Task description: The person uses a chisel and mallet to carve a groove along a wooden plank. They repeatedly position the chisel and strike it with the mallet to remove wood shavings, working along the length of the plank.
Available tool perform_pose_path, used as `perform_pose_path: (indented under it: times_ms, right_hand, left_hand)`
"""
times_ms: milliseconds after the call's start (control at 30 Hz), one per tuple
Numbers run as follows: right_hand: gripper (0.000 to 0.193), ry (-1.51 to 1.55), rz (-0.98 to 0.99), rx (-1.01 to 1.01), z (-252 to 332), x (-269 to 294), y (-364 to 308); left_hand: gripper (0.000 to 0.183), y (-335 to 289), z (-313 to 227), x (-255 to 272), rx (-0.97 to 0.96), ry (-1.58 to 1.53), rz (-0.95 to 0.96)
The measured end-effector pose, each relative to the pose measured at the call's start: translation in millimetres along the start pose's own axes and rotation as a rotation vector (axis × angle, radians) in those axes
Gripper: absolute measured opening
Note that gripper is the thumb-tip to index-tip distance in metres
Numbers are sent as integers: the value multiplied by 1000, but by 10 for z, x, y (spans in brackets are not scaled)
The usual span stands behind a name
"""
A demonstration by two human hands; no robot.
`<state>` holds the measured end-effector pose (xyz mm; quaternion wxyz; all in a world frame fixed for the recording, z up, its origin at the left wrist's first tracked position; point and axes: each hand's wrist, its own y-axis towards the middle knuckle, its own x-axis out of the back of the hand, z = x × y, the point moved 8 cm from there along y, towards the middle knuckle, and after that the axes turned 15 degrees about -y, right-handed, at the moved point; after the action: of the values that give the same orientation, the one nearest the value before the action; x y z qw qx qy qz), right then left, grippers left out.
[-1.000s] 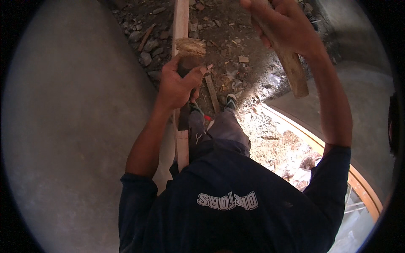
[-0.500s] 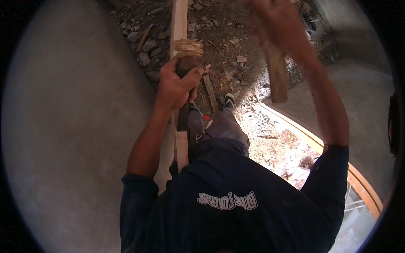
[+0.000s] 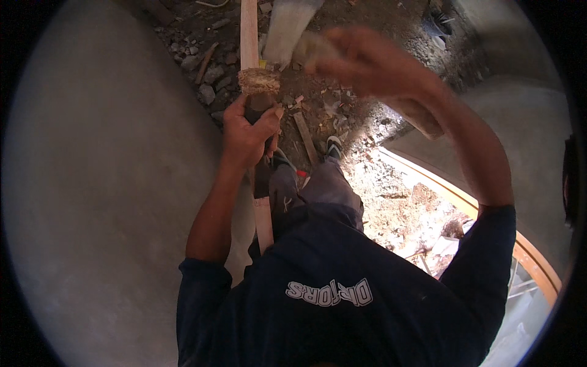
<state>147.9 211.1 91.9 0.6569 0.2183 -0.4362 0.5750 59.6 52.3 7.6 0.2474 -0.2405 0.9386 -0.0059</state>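
My left hand (image 3: 243,136) is wrapped round the dark handle of a chisel (image 3: 259,104). The handle's far end (image 3: 259,80) is frayed and splayed, and the dark blade runs back toward me over a pale wooden strip (image 3: 263,221). My right hand (image 3: 376,64), smeared by motion, is raised to the right of the chisel and closed on a piece of wood (image 3: 423,121). One end of that wood sticks out below the wrist. Just beyond the frayed handle end is a blurred, pale wooden block (image 3: 292,27); whether it joins the held wood I cannot tell.
A smooth grey wall (image 3: 116,183) rises close on my left. Stones and wood scraps cover the ground (image 3: 208,73). A flat wood offcut (image 3: 304,136) lies near my feet. To the right, an orange-brown wooden edge (image 3: 452,192) curves past sunlit rubble.
My right hand has swung left and nearer to the chisel, tilting the wood it holds. The pale block has come into view. The chisel and my left hand have shifted slightly left and toward me.
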Motion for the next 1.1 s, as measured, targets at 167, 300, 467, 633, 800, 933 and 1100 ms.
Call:
perform_pose_path:
  times_ms: [167, 300, 467, 633, 800, 933, 1100]
  right_hand:
    - [40, 46, -154, -146, -22, 258, -56]
    - [45, -24, -44, 48, 150, 21, -12]
    - [42, 2, -300, 46, -67, 269, 26]
    - [41, 19, 19, -39, 32, -92, 60]
    - [44, -11, -220, -60, -37, -14, 15]
    - [46, 87, 74, -45, -18, -204, 45]
    - [49, 5, -167, 54, -383, -216, 159]
  left_hand:
    - [20, -65, 12, -10, 18, -51, 6]
    - [20, -73, 16, -15, 45, -81, 19]
    - [22, -57, 83, 29, 78, -47, -16]
    - [20, -14, 126, 84, 32, -128, -66]
    - [20, 21, 117, 78, 116, -35, -79]
    - [18, 4, 187, 156, 91, -105, -87]
    - [17, 45, 196, 78, 135, -108, -12]
